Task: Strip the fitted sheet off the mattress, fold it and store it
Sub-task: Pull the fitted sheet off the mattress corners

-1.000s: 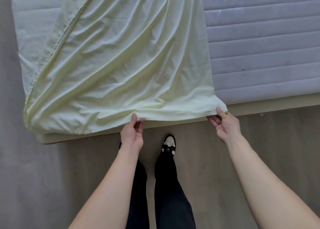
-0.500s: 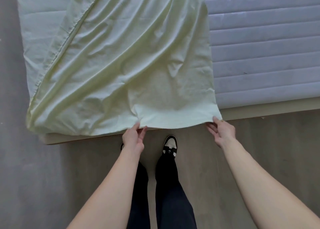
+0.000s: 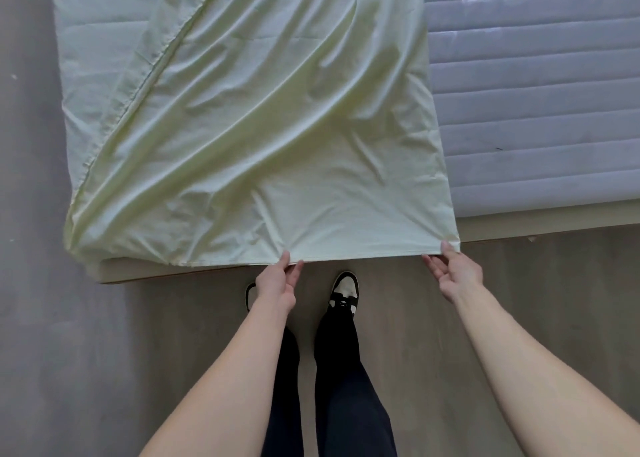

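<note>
Here we pinch the pale green fitted sheet (image 3: 249, 138) along its near hem, left hand (image 3: 277, 283) mid-edge, right hand (image 3: 457, 273) at the corner (light, limp cotton, we judge), draped across the mattress (image 3: 533, 110).

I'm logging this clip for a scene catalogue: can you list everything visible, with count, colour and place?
fitted sheet: one, pale yellow-green, folded over the left part of the mattress, near edge pinched by both hands
mattress: one, grey-white, quilted, bare on the right
bed base: one, beige, under the mattress along its near edge
floor: grey-brown wood look, in front of the bed
shoes: two, black and white, below the sheet edge
trousers: black, bottom centre
left hand: pinches the sheet edge
right hand: pinches the sheet corner
</note>
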